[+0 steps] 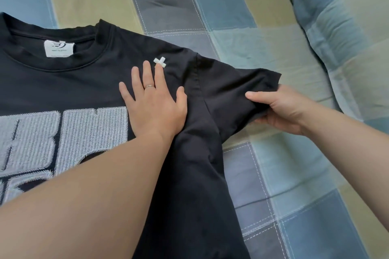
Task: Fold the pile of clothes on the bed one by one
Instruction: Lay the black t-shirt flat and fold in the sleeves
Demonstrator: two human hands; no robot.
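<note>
The black T-shirt (84,82) lies print side up on the checked quilt (273,27), and folding looks to be at step 1. The left hand (154,103) presses flat, fingers spread, just below the white cross (160,62), while the right hand (282,109) pinches the sleeve (235,86) hem right of that cross. Next, I judge, the sleeve must swing over toward the cross while the flat hand anchors 1 straight crease.

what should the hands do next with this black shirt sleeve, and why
Probably fold the sleeve inward over the chest. The right hand grips the sleeve's hem, while the left hand presses flat on the black t-shirt just inside the shoulder seam, pinning the body and giving a line to fold along.
</note>
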